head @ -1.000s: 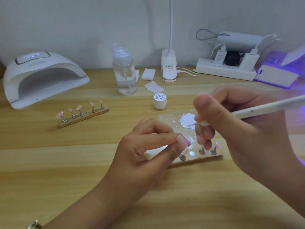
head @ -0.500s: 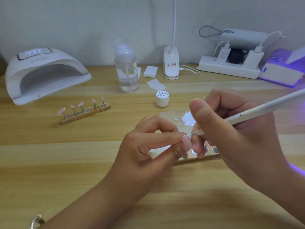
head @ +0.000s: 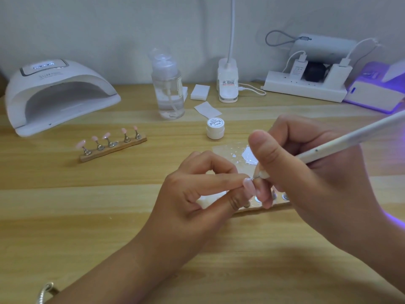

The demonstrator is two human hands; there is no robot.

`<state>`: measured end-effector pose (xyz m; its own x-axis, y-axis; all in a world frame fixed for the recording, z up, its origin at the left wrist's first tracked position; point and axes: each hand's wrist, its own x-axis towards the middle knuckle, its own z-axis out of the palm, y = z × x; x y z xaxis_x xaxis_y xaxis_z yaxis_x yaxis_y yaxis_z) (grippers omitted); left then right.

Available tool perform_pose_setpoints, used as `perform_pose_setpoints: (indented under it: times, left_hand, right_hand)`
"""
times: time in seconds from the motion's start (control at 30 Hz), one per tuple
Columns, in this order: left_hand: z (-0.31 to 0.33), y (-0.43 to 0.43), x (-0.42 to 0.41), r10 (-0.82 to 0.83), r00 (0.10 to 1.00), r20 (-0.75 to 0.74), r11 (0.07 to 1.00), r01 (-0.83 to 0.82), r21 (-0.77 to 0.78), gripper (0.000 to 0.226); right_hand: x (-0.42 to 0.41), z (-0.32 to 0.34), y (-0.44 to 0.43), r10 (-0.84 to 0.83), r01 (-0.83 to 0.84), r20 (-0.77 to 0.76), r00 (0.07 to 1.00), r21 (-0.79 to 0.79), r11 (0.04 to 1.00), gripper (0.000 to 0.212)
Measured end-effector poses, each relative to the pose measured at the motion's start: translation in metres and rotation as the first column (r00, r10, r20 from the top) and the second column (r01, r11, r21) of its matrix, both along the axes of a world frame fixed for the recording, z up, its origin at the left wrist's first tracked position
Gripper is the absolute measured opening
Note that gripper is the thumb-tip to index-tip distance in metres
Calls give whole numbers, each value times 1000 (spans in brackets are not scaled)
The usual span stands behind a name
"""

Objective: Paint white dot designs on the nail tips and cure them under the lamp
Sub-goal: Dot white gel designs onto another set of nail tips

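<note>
Nail tip (head: 248, 183), centre frame: pinched by left hand (head: 197, 194); right hand (head: 306, 172) grips dotting pen (head: 341, 141), point touching from right.

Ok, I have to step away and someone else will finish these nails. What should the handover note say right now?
Left hand: pinching one pink nail tip between thumb and forefinger.
Right hand: holding the white dotting pen, its point at that tip.
White gel sits on the clear palette just behind the hands; the gel jar is closed.
The near stand is mostly hidden by the hands.
Five pink tips wait on the far stand; no dots can be made out on them.
The curing lamp holds nothing.
Left: dot the tips, then cure them.
</note>
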<state>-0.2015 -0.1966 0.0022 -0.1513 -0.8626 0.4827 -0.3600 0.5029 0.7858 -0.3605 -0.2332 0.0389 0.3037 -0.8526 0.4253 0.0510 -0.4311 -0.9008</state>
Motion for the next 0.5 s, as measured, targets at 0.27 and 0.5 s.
perform_pose_setpoints:
  times: [0.27,0.5]
  left_hand:
    - [-2,0,1,5,1000,12,1000,-5,-1,13]
    - [0,0,0,10,1000,29,1000,-9,-11,12]
  right_hand:
    - [-1,0,1,13,-13,3,1000,-9,1000,36]
    - [-1,-1,0,9,-9,3,1000,-17,1000,35]
